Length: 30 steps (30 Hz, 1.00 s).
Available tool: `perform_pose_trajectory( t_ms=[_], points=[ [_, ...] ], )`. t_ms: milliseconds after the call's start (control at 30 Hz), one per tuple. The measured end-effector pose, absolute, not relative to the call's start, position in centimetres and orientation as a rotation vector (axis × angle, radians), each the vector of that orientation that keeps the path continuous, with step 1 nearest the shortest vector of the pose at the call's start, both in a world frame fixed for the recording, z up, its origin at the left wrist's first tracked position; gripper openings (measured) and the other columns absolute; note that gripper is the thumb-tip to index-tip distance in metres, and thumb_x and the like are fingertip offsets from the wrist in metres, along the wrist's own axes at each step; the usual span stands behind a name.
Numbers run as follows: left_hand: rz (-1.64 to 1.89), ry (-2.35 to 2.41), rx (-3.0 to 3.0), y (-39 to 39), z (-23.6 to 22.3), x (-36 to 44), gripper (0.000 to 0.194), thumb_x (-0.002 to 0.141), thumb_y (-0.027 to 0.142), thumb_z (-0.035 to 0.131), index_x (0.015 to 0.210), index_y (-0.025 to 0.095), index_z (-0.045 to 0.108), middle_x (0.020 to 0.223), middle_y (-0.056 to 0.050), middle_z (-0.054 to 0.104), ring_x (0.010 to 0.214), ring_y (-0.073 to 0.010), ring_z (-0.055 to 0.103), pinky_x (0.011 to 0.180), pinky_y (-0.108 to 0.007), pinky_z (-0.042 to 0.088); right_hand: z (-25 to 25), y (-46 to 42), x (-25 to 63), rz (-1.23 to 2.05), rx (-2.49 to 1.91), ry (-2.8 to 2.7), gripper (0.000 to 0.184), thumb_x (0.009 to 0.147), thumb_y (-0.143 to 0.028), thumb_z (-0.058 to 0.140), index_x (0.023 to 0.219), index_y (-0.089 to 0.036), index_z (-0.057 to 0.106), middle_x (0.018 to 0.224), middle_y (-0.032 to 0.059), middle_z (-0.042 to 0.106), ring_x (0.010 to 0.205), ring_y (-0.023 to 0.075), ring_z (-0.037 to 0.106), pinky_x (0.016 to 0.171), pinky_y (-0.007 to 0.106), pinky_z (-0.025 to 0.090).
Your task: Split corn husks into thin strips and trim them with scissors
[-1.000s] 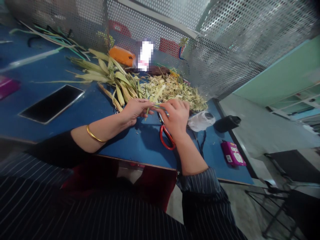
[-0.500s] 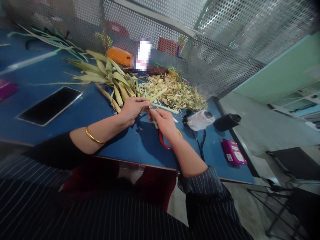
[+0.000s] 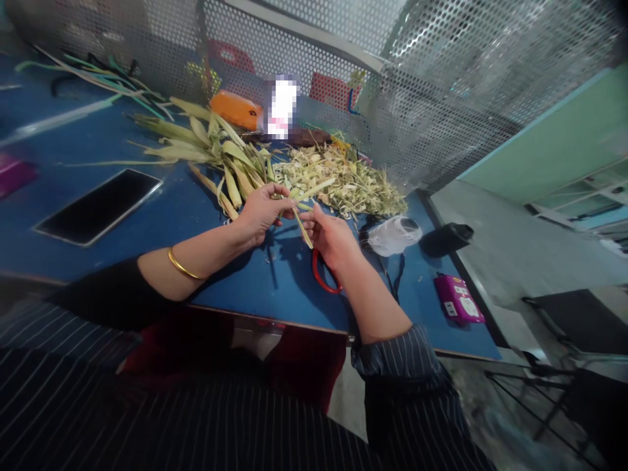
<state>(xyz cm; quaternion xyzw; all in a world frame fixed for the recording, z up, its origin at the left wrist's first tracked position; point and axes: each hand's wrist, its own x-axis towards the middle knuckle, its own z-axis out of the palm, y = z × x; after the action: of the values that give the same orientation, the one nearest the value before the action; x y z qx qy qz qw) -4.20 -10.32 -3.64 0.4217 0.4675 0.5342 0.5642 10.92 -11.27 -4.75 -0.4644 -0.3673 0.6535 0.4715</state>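
Note:
My left hand [image 3: 262, 212] is closed, pinching the top of a pale green leaf strip [image 3: 303, 229] above the blue table [image 3: 176, 216]. My right hand [image 3: 331, 235] is closed on the same strip a little lower, and the strip slants down between the two hands. Red-handled scissors [image 3: 321, 278] lie on the table under my right wrist, partly hidden by it. Just beyond my hands lie a bundle of long green leaves [image 3: 210, 147] and a heap of shredded leaf trimmings [image 3: 343, 183].
A black phone [image 3: 98, 206] lies at the left. A crumpled clear plastic bag [image 3: 392, 235], a black cylinder [image 3: 446, 240] and a pink packet [image 3: 458, 299] sit at the right near the table edge. A perforated metal screen [image 3: 392, 98] walls the back. An orange object [image 3: 235, 110] lies by it.
My right hand has turned from palm down over the strip to a pinch at its lower part. The strip now tilts downward instead of lying level. The scissors have stayed put.

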Motion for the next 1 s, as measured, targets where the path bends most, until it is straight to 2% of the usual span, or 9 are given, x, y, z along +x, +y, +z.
perform_pose_trajectory(
  t_ms=[67,200,267,367,467,600,800,1000],
  points=[
    [1.246,1.088,0.971,-10.3,-3.7,-4.2,0.022,0.067,0.016,0.071,0.079,0.017,0.053,0.063,0.003,0.059,0.053,-0.0088,0.059,0.040,-0.017,0.032,-4.9,-11.1,10.9,1.587,-1.150,-0.799,0.027,0.074,-0.042,0.073,0.077,-0.016,0.067,0.061,-0.0029,0.061,0.050,0.0073,0.056,0.050,0.022,0.046],
    [1.204,1.073,0.988,-10.2,-4.0,-4.1,0.023,0.065,0.018,0.074,0.079,0.017,0.055,0.063,0.002,0.060,0.054,-0.0084,0.058,0.041,-0.018,0.033,-5.0,-10.7,11.2,1.292,-1.012,-0.729,0.017,0.076,-0.036,0.071,0.082,-0.021,0.067,0.063,-0.0066,0.054,0.051,0.0046,0.049,0.055,0.021,0.044],
    [1.192,1.072,1.006,-10.2,-4.2,-4.2,0.023,0.066,0.018,0.075,0.078,0.017,0.055,0.063,0.002,0.061,0.053,-0.0082,0.057,0.041,-0.018,0.033,-4.7,-10.9,11.2,1.065,-0.983,-0.882,0.017,0.080,-0.038,0.066,0.081,-0.022,0.068,0.068,-0.0047,0.057,0.057,0.0063,0.051,0.059,0.022,0.044],
    [1.154,1.072,1.022,-10.2,-4.4,-4.2,0.021,0.067,0.017,0.074,0.076,0.017,0.054,0.064,0.000,0.063,0.053,-0.0082,0.056,0.042,-0.018,0.032,-4.0,-11.6,11.0,0.754,-0.923,-1.194,0.022,0.086,-0.041,0.058,0.080,-0.023,0.067,0.079,-0.0010,0.064,0.075,0.0106,0.058,0.074,0.025,0.046],
    [1.103,1.082,1.026,-10.2,-4.5,-4.2,0.019,0.068,0.015,0.072,0.075,0.018,0.054,0.062,-0.001,0.062,0.053,-0.0082,0.055,0.042,-0.019,0.032,-3.5,-12.1,10.9,0.695,-0.909,-1.405,0.021,0.090,-0.039,0.052,0.087,-0.023,0.066,0.074,-0.0011,0.063,0.078,0.0129,0.060,0.082,0.029,0.046],
    [1.086,1.072,1.035,-10.2,-4.5,-4.2,0.020,0.068,0.015,0.071,0.075,0.019,0.053,0.063,0.000,0.062,0.053,-0.0083,0.055,0.043,-0.019,0.033,-3.6,-12.0,11.3,0.693,-1.059,-1.497,0.018,0.088,-0.035,0.053,0.078,-0.021,0.061,0.064,-0.0026,0.058,0.065,0.0123,0.054,0.073,0.028,0.045],
    [1.089,1.079,1.114,-10.3,-4.5,-4.2,0.019,0.071,0.016,0.071,0.078,0.019,0.053,0.063,-0.001,0.062,0.053,-0.0090,0.055,0.042,-0.019,0.034,-4.2,-11.5,12.0,0.650,-1.216,-1.657,0.018,0.078,-0.027,0.058,0.063,-0.019,0.058,0.061,-0.0029,0.053,0.061,0.0116,0.046,0.061,0.025,0.036],
    [1.099,1.089,1.163,-10.3,-4.6,-4.3,0.020,0.072,0.016,0.071,0.082,0.018,0.054,0.064,-0.002,0.063,0.053,-0.0097,0.056,0.042,-0.019,0.035,-4.4,-11.3,12.1,0.680,-1.304,-1.687,0.015,0.075,-0.025,0.057,0.062,-0.018,0.061,0.055,-0.0042,0.050,0.056,0.0108,0.042,0.055,0.025,0.031]
  ],
)
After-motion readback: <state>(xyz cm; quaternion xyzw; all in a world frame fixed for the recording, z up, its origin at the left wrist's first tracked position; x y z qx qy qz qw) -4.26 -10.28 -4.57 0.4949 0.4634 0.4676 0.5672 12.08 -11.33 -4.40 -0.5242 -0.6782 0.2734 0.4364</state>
